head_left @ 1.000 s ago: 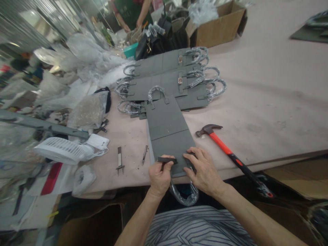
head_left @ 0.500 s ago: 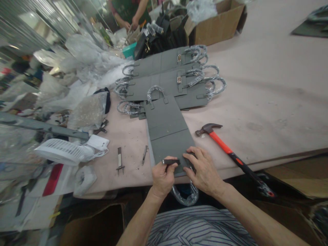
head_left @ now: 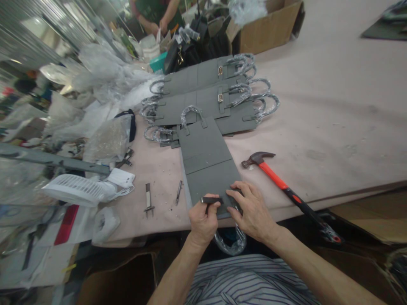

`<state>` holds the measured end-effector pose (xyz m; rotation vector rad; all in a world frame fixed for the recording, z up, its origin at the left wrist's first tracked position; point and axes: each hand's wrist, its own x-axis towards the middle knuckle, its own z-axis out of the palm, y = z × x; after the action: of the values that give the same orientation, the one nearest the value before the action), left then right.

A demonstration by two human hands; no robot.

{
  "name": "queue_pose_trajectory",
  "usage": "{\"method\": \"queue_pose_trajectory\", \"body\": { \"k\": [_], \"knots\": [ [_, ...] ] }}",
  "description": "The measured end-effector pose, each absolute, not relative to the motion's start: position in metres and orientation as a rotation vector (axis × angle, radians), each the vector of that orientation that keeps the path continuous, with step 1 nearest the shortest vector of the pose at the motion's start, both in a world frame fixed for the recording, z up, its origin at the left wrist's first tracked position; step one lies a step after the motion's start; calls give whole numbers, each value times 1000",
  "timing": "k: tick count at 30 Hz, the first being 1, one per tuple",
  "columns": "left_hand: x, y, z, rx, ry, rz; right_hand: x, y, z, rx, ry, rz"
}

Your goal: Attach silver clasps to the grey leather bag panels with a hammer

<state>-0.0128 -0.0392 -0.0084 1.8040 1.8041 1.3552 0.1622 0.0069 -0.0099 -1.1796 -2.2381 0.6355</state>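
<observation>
A flat grey bag panel [head_left: 208, 163] lies lengthwise on the table, with a plastic-wrapped handle at its far end and another handle [head_left: 231, 241] hanging over the table's near edge. My left hand [head_left: 202, 221] is closed, pinching a short dark strap piece [head_left: 211, 200] at the panel's near end. My right hand [head_left: 252, 209] lies beside it, fingers curled down on the same end of the panel.
A stack of similar grey panels [head_left: 206, 97] with wrapped handles lies further back. A red-handled hammer [head_left: 280, 182] rests right of the panel. Two small metal tools [head_left: 148, 198] lie to the left, near a white fan [head_left: 79, 188], plastic bags and a cardboard box [head_left: 270, 25]. Another person's hands [head_left: 159, 27] work at the far end.
My left hand with the strap piece has shifted slightly right, closer to my right hand. The view has drifted a little; the far person's hands have moved.
</observation>
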Motion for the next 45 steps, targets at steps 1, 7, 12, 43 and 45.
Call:
{"method": "queue_pose_trajectory", "body": {
  "k": [1, 7, 12, 43, 45],
  "knots": [
    [-12, -39, -8, 1802, 1809, 1355, 162, 7, -10, -1178, -2239, 630],
    [-12, -37, -8, 1632, 1868, 1392, 162, 7, -10, -1176, -2243, 621],
    [-14, -36, -8, 1633, 1825, 1362, 163, 7, -11, -1176, -2238, 622],
    [-8, -33, -4, 1937, 1800, 1259, 164, 8, -8, -1176, -2210, 677],
    [-8, -32, -4, 1899, 1805, 1269, 168, 11, -6, -1115, -2223, 722]
  ]
}}
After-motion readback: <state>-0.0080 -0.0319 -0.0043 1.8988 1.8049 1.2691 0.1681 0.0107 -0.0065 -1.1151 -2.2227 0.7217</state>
